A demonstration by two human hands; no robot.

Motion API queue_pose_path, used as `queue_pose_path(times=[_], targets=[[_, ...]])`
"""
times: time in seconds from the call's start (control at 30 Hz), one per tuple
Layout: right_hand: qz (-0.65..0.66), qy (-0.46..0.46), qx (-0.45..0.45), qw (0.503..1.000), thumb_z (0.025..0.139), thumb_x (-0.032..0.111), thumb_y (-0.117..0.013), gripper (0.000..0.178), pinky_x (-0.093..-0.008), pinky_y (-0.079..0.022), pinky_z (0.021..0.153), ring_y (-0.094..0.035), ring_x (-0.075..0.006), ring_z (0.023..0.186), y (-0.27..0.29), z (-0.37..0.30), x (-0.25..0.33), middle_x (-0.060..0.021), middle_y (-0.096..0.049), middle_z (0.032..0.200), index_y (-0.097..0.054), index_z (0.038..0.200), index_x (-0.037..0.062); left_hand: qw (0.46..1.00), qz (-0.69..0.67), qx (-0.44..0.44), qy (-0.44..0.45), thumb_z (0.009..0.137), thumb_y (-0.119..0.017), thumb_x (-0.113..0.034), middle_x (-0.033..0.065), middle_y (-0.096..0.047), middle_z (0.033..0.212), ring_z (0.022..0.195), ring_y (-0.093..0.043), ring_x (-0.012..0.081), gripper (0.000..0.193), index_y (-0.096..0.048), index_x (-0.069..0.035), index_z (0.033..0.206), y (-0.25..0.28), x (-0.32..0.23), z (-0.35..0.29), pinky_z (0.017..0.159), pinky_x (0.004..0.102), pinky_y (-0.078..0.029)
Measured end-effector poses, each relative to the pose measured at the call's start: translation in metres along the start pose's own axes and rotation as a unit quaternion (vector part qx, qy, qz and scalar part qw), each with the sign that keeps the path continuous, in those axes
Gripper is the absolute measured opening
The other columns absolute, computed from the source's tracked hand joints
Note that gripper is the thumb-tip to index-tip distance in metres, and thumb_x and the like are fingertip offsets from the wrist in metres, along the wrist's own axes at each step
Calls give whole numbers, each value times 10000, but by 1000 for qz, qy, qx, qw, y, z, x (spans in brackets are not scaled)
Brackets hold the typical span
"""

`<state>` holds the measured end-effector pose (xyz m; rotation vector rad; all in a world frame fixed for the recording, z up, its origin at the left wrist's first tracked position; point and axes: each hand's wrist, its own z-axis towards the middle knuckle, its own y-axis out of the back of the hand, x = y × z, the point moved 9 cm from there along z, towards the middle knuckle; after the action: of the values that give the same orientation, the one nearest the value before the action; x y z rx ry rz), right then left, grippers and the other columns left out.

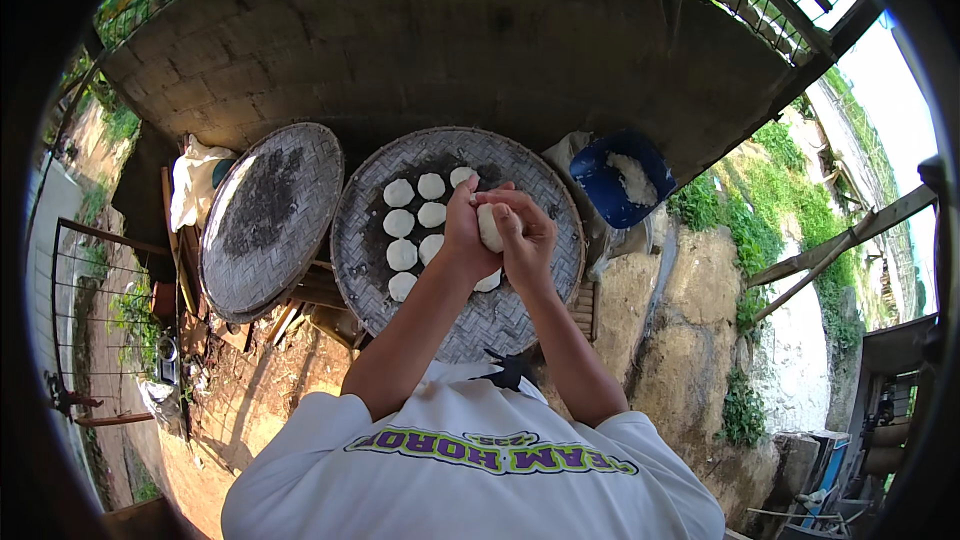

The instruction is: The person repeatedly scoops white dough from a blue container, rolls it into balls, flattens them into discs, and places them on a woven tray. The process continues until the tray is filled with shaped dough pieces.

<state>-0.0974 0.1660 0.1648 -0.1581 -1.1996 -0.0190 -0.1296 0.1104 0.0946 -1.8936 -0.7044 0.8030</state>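
Over a round woven bamboo tray, my left hand and my right hand come together around a white dough ball. The left palm supports it from the left, and the right fingers curl over it from the other side. My hands cover part of the ball. Below them, several flattened white dough balls lie in rows on the tray's darkened middle. One more dough ball shows partly under my wrists; others may be hidden by my hands and forearms.
A blue basin with a crumbly white mass stands at the far right of the tray. To the left, another round woven tray leans tilted. A block wall rises behind, and a pale sack sits at far left.
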Motion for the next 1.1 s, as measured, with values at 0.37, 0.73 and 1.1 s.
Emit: queue_pose_path(times=[0.37, 0.73, 1.1], targets=[[62, -107, -25, 992, 1061, 303, -541, 408, -335, -476, 1019, -583, -175, 1197, 0, -10, -28, -134, -572, 1340, -570, 1355, 21, 998, 20, 43, -47, 1042, -333, -537, 200, -560, 1384, 1282, -547, 356, 593, -494, -47, 1335, -7, -10, -7, 1134, 514, -415], [-4, 3, -59, 998, 1053, 276, -544, 335, -356, -471, 1026, -609, -221, 1206, 8, -10, 8, -147, -664, 1204, -698, 1128, -13, 996, 29, 80, -9, 1015, -386, -507, 197, -567, 1353, 1280, -541, 333, 599, -417, -36, 1385, -24, 7, -19, 1111, 477, -432], [-51, -18, -3, 999, 1053, 335, -551, 422, -377, -486, 1050, -613, -241, 1209, 1, -17, 7, -171, -646, 1290, -614, 1303, 0, 999, 2, 52, 13, 1032, -345, -526, 189, -589, 1302, 1206, -572, 336, 583, -469, -40, 1329, -20, 7, -18, 1097, 479, -446]])
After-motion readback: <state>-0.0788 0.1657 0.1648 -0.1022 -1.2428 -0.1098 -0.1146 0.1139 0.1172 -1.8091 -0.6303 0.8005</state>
